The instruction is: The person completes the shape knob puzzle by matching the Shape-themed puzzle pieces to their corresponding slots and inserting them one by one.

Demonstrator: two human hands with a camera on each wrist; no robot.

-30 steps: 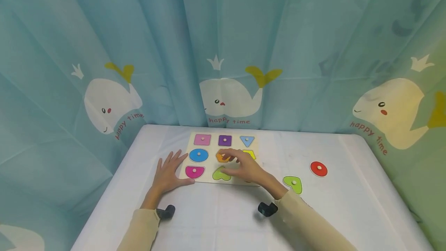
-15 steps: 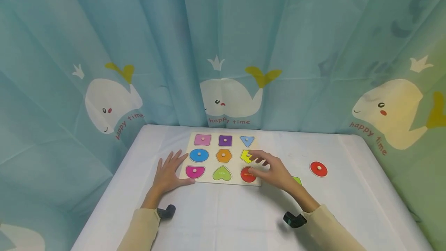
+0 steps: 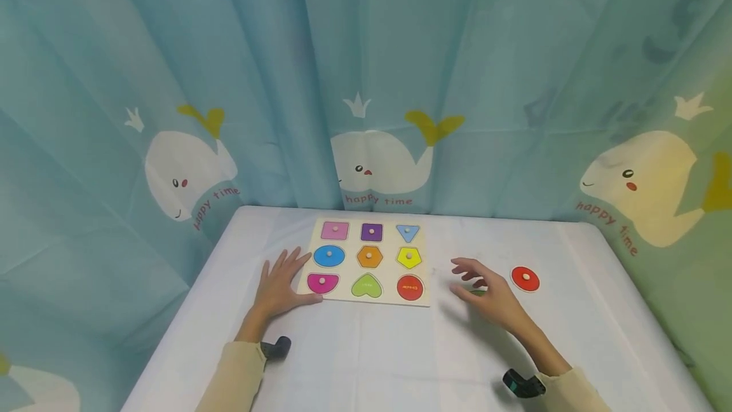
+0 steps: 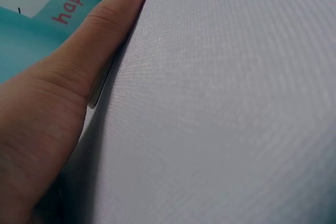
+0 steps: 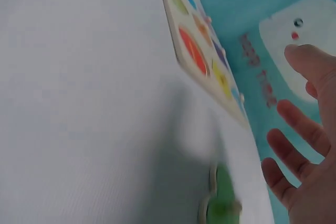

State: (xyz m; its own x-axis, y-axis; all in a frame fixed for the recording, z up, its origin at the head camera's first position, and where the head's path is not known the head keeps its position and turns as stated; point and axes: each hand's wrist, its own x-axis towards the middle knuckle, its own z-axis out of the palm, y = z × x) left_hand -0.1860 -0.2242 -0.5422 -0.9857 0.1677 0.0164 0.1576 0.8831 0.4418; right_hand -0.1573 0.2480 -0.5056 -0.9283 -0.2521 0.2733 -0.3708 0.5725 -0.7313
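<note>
Puzzle board (image 3: 389,272) lies flat on a white-covered table (image 3: 372,355), the left hand (image 3: 279,288) at its left side with fingers spread and thumb along the near edge. Seven knobbed shapes sit in it, including a blue oval (image 3: 322,259) and a magenta half-round (image 3: 314,281); the near row also shows a printed green heart (image 3: 366,286) and red circle (image 3: 410,287). Right of the board, the right hand (image 3: 488,291) hangs above the table, fingers loosely bent, thumb apart, grasping nothing. Near it lies a knobbed green piece (image 5: 223,211), mostly hidden in the head view; a red disc (image 3: 519,283) lies farther right.
</note>
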